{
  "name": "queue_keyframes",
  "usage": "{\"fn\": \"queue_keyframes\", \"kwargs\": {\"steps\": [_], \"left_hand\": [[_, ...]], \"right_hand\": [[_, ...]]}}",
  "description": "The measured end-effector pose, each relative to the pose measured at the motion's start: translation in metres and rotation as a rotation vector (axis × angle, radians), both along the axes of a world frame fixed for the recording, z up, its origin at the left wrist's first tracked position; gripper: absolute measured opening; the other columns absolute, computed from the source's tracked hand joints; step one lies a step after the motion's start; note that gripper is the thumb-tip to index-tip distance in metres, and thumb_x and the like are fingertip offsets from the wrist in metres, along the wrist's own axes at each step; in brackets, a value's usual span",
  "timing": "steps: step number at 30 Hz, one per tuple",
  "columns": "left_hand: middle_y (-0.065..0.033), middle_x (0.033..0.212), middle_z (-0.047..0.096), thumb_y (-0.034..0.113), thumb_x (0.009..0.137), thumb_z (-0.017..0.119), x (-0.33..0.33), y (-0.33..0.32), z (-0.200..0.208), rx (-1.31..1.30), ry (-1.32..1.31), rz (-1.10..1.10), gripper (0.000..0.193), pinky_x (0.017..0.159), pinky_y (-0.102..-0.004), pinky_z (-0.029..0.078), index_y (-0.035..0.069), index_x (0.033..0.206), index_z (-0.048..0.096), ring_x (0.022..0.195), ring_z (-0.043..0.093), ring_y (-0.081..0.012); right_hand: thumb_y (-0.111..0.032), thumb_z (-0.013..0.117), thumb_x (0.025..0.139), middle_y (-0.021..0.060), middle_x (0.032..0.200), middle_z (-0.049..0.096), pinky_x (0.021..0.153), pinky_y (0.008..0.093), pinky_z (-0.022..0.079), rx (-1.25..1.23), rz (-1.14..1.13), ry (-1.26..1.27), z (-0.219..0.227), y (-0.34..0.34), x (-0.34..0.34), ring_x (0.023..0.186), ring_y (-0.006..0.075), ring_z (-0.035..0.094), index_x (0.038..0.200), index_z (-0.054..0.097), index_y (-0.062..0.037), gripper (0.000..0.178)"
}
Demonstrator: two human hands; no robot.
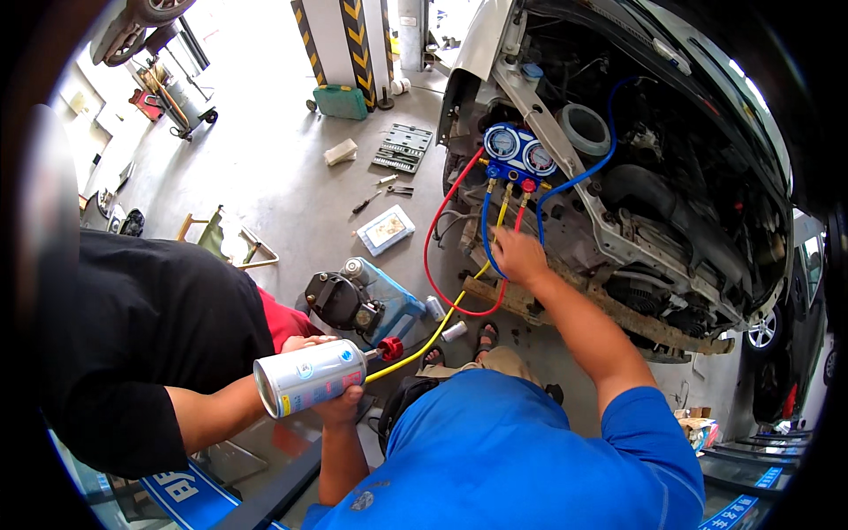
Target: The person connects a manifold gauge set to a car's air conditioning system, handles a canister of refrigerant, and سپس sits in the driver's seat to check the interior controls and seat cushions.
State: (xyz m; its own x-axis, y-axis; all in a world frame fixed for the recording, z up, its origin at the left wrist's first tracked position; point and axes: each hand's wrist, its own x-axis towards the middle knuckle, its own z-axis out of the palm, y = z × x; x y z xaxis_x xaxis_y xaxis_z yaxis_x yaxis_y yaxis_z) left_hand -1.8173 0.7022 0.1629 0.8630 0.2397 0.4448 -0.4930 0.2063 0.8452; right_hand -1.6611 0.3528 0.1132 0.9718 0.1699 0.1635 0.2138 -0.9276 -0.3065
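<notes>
My left hand is wrapped round the underside of a silver-white refrigerant can, tilted nearly on its side. A red can-tap valve on its top joins a yellow hose. Another person's hand, from a black sleeve, is at the can's upper side. My right hand is closed on the yellow hose just below the manifold gauge set, with blue and red hoses close beside it. Two round dials face up on the gauge set, which hangs at the front of the car's open engine bay.
A vacuum pump stands on the floor beside a blue case. Small cans lie close by. Farther off are a plastic box, pliers, a socket set and a green toolbox. A folding stool stands left.
</notes>
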Motion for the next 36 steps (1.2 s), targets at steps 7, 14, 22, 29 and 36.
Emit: {"fn": "queue_keyframes", "kwargs": {"steps": [7, 14, 22, 29, 36], "left_hand": [[-0.012, 0.116, 0.045, 0.04, 0.061, 0.084, -0.006, -0.004, 0.015, 0.019, 0.017, 0.09, 0.087, 0.097, -0.0388, 0.036, 0.003, 0.125, 0.037, 0.11, 0.046, -0.0241], [-0.0102, 0.112, 0.045, 0.04, 0.061, 0.085, -0.022, 0.001, 0.015, 0.038, 0.028, 0.159, 0.086, 0.093, -0.0373, 0.039, 0.004, 0.122, 0.037, 0.106, 0.047, -0.0231], [-0.0092, 0.111, 0.045, 0.04, 0.059, 0.086, -0.025, -0.004, 0.02, -0.015, 0.065, 0.143, 0.088, 0.092, -0.0361, 0.04, 0.006, 0.122, 0.036, 0.104, 0.047, -0.0221], [-0.0089, 0.112, 0.045, 0.037, 0.058, 0.088, -0.023, -0.005, 0.026, -0.033, 0.065, 0.101, 0.089, 0.094, -0.0362, 0.04, 0.006, 0.124, 0.035, 0.107, 0.047, -0.0218], [-0.009, 0.114, 0.045, 0.038, 0.058, 0.088, -0.025, -0.008, 0.026, -0.049, 0.07, 0.11, 0.089, 0.095, -0.0364, 0.039, 0.006, 0.123, 0.036, 0.108, 0.046, -0.0218]], "right_hand": [[-0.017, 0.046, 0.085, 0.0067, 0.077, 0.06, 0.058, 0.041, 0.043, -0.543, -0.009, -0.433, 0.015, 0.008, 0.099, 0.066, 0.0242, 0.06, 0.098, 0.053, -0.0096, 0.017], [-0.022, 0.052, 0.082, 0.0078, 0.078, 0.065, 0.06, 0.0404, 0.044, -0.699, -0.037, -0.219, 0.026, -0.004, 0.139, 0.07, 0.0238, 0.065, 0.094, 0.055, -0.009, 0.018], [-0.016, 0.047, 0.084, 0.0073, 0.075, 0.066, 0.058, 0.0374, 0.047, -0.717, 0.019, -0.243, 0.02, -0.009, 0.152, 0.068, 0.0232, 0.066, 0.084, 0.059, -0.0103, 0.013], [-0.016, 0.049, 0.083, 0.0057, 0.073, 0.065, 0.057, 0.0375, 0.046, -0.708, 0.031, -0.296, 0.013, -0.011, 0.153, 0.067, 0.0224, 0.065, 0.085, 0.057, -0.0102, 0.01], [-0.017, 0.047, 0.086, 0.0053, 0.081, 0.067, 0.06, 0.0375, 0.046, -0.767, 0.027, -0.224, 0.016, -0.005, 0.152, 0.075, 0.0213, 0.066, 0.089, 0.06, -0.011, 0.015]]}}
